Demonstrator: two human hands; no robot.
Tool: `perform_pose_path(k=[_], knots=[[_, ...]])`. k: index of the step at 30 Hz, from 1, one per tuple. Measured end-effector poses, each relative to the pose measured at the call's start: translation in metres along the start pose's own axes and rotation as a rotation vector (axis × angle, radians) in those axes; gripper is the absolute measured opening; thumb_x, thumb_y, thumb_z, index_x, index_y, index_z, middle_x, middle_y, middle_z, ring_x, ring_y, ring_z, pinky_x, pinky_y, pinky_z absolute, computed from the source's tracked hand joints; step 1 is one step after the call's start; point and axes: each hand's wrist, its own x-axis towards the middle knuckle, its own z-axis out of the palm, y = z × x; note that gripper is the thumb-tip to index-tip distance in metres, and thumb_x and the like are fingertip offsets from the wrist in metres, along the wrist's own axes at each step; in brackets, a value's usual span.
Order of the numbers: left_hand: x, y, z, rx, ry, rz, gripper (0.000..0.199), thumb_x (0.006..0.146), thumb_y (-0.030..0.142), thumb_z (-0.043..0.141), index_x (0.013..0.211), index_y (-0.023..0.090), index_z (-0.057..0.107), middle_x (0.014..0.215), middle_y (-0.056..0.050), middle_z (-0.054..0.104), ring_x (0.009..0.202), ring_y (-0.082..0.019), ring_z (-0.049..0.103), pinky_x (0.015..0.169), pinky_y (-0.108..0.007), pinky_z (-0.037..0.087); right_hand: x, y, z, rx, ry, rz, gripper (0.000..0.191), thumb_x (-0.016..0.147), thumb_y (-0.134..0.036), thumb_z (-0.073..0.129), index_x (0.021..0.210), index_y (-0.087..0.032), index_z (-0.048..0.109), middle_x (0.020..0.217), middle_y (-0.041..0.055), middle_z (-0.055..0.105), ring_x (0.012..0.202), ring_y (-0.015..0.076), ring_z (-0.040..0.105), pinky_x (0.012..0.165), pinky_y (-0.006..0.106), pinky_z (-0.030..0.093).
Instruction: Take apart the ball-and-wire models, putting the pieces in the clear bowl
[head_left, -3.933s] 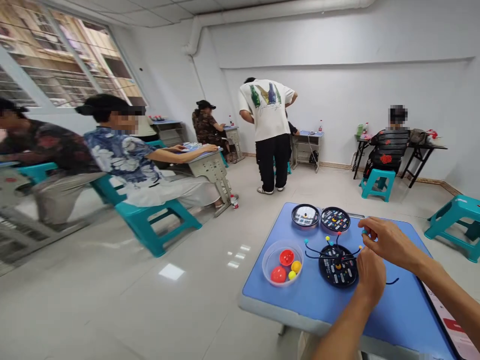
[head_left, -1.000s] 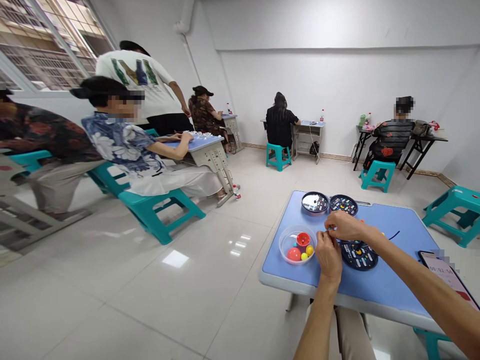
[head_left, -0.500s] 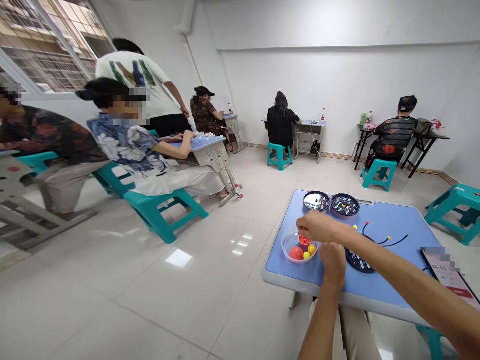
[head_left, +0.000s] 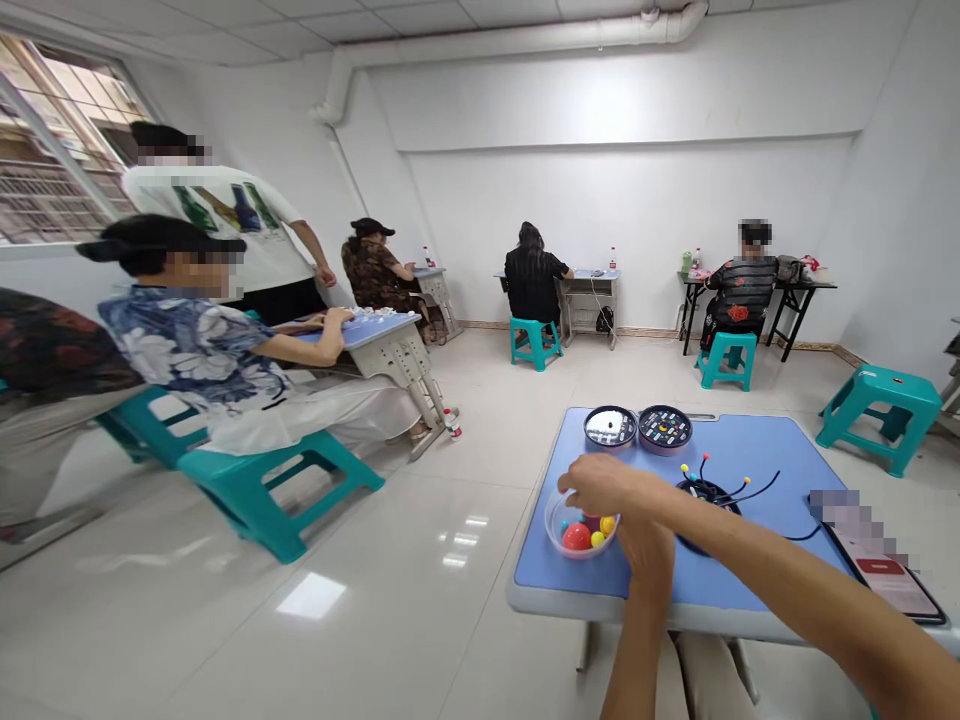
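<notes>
Right grip (head_left: pixel 604 485) curled over the rim of a clear plastic bowl (head_left: pixel 581 525), fingers down, any held item hidden; left grip (head_left: pixel 643 548) just behind it, half covered, its state impossible to tell. Inside the bowl, below the right grip, a red ball (head_left: pixel 576 537) and yellow balls (head_left: pixel 597 540). Risk: knuckles knocking the rim, balls rolling off the blue worktop (head_left: pixel 780 440). Beyond the grip, two round tins (head_left: pixel 610 426).

A: What sits on the blue table (head_left: pixel 757 440)?
B: At the far edge, 2 round tins: a silver-faced tin (head_left: pixel 610 426) left, a black tin (head_left: pixel 664 428) right.
A: And nearer?
B: A clear plastic bowl (head_left: pixel 570 535) left, a round black board (head_left: pixel 705 495) centre, a phone (head_left: pixel 881 575) right.
</notes>
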Motion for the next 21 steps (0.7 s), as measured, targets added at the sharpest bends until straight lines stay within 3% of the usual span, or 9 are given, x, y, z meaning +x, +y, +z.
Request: perform_pose_path(k=[3, 6, 8, 12, 15, 17, 21], knots=[[-0.008, 0.015, -0.011, 0.102, 0.058, 0.078, 0.033, 0.096, 0.023, 0.045, 0.124, 0.010, 0.057, 0.114, -0.021, 0.062, 0.100, -0.028, 0.066, 0.070, -0.036, 0.055, -0.032, 0.033, -0.029, 0.009, 0.148, 0.040, 0.020, 0.090, -0.024, 0.053, 0.091, -0.019, 0.072, 0.088, 0.0068, 0.072, 0.084, 0.0168, 0.063, 0.067, 0.023, 0.037], [-0.009, 0.025, -0.016, 0.183, 0.069, 0.194, 0.034, 0.097, 0.020, 0.044, 0.128, 0.012, 0.054, 0.115, -0.019, 0.062, 0.099, -0.024, 0.067, 0.066, -0.029, 0.054, -0.064, 0.069, -0.046, -0.027, 0.250, 0.220, 0.023, 0.087, -0.019, 0.051, 0.071, -0.016, 0.067, 0.075, 0.0066, 0.069, 0.068, 0.0136, 0.057, 0.059, 0.023, 0.031], [-0.006, 0.026, -0.016, 0.211, 0.078, 0.209, 0.034, 0.097, 0.020, 0.043, 0.129, 0.012, 0.053, 0.111, -0.017, 0.062, 0.096, -0.024, 0.068, 0.065, -0.029, 0.055, -0.080, 0.087, -0.045, -0.042, 0.243, 0.298, 0.024, 0.085, -0.017, 0.051, 0.065, -0.016, 0.065, 0.070, 0.0061, 0.067, 0.062, 0.0127, 0.053, 0.056, 0.024, 0.028], [-0.010, 0.023, -0.014, 0.152, 0.157, 0.215, 0.036, 0.096, 0.021, 0.048, 0.130, 0.010, 0.051, 0.116, -0.021, 0.060, 0.105, -0.026, 0.065, 0.072, -0.032, 0.056, -0.095, 0.108, -0.026, 0.036, 0.133, 0.265, 0.017, 0.081, -0.020, 0.057, 0.070, -0.018, 0.070, 0.072, 0.0042, 0.069, 0.063, 0.0128, 0.055, 0.055, 0.023, 0.029], [-0.020, 0.030, -0.008, -0.006, 0.074, 0.287, 0.028, 0.096, 0.019, 0.048, 0.123, 0.014, 0.057, 0.108, -0.016, 0.065, 0.099, -0.022, 0.067, 0.075, -0.030, 0.055, -0.097, 0.113, -0.015, 0.049, 0.067, 0.274, 0.011, 0.076, -0.023, 0.063, 0.079, -0.019, 0.073, 0.078, 0.0042, 0.071, 0.067, 0.0142, 0.058, 0.055, 0.023, 0.030], [-0.021, 0.040, -0.001, -0.100, -0.058, 0.231, 0.027, 0.098, 0.020, 0.043, 0.119, 0.016, 0.060, 0.100, -0.012, 0.068, 0.090, -0.019, 0.068, 0.073, -0.028, 0.055, -0.096, 0.115, -0.013, 0.015, 0.041, 0.292, 0.011, 0.074, -0.016, 0.062, 0.074, -0.018, 0.072, 0.074, 0.0047, 0.070, 0.065, 0.0145, 0.057, 0.054, 0.023, 0.030], [-0.007, 0.056, 0.015, -0.253, -0.183, -0.086, 0.032, 0.099, 0.022, 0.037, 0.115, 0.014, 0.063, 0.101, -0.014, 0.071, 0.094, -0.022, 0.068, 0.081, -0.034, 0.053, -0.095, 0.119, -0.012, 0.000, 0.025, 0.261, 0.018, 0.073, -0.007, 0.055, 0.067, -0.016, 0.069, 0.067, 0.0057, 0.068, 0.059, 0.0135, 0.053, 0.052, 0.024, 0.030]])
